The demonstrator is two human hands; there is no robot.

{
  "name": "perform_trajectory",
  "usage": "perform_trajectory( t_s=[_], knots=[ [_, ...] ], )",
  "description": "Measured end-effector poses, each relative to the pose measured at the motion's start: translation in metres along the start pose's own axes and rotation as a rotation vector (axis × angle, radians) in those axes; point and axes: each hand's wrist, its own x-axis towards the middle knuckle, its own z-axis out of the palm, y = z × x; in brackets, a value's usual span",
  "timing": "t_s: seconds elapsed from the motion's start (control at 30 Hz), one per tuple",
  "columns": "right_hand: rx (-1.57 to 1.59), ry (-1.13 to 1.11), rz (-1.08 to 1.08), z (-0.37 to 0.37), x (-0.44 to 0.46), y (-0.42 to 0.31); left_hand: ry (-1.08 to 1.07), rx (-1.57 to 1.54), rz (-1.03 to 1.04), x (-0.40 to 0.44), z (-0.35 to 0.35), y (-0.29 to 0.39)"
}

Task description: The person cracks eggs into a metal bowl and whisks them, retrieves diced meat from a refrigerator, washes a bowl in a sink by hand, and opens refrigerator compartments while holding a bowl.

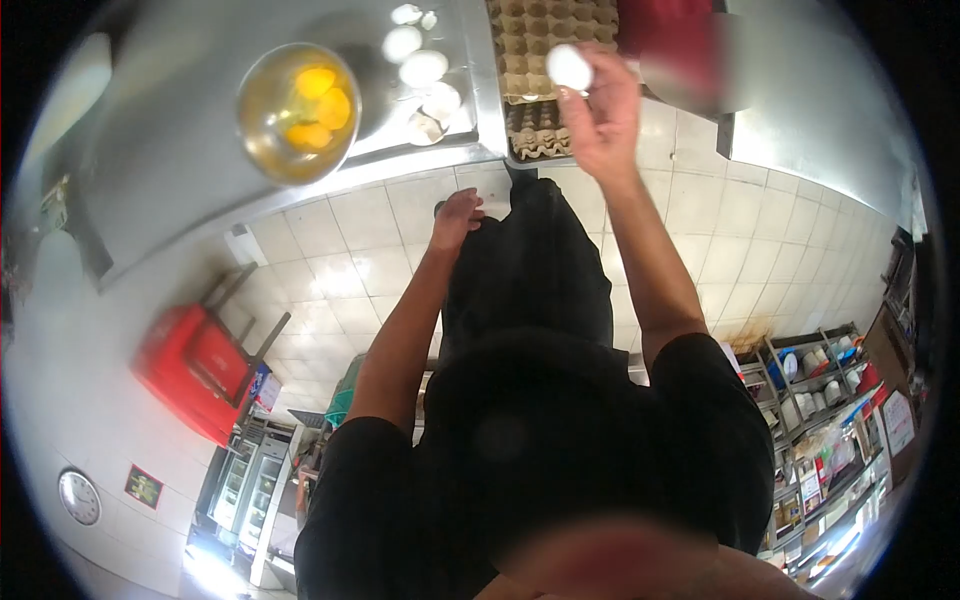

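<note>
My right hand [607, 115] is closed around a white egg [570, 68], held between thumb and fingers over the edge of the stacked cardboard egg trays [522, 45]. My left hand [459, 218] hangs low in front of my body, just off the counter's front edge, its fingers loosely bent and apart with nothing in them. On the metal counter at left stands a steel bowl [258, 150] containing several yellow yolks [331, 107] in clear egg white. Between bowl and trays lie several white eggshells [424, 69], some visibly broken.
A steel counter [190, 120] runs along the front left, and another metal surface [800, 110] stands at right. A red chair [195, 370] is at left on the tiled floor [335, 225]. Shelves [815, 380] with crockery stand behind me at right.
</note>
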Motion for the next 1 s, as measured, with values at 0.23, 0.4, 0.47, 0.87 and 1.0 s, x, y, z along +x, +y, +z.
perform_trajectory(
  t_s=[0.23, 0.4, 0.47, 0.87, 1.0],
  knots=[
    [0.002, -0.046, 0.113, 0.039, -0.002, -0.019, 0.087, -0.085, 0.023, -0.062, -0.052, -0.023],
    [0.115, -0.118, 0.232, 0.083, 0.014, -0.053, 0.181, -0.136, 0.022, -0.095, -0.089, -0.052],
    [-0.232, -0.254, 0.105, 0.128, 0.023, -0.078, 0.182, -0.205, 0.038, -0.110, -0.101, -0.060],
    [-1.083, -0.766, 0.039, 0.268, 0.046, -0.120, 0.273, -0.177, 0.060, -0.152, -0.165, -0.141],
    [-1.164, -0.803, -0.123, 0.279, 0.051, -0.125, 0.308, -0.186, 0.035, -0.157, -0.177, -0.163]
  ],
)
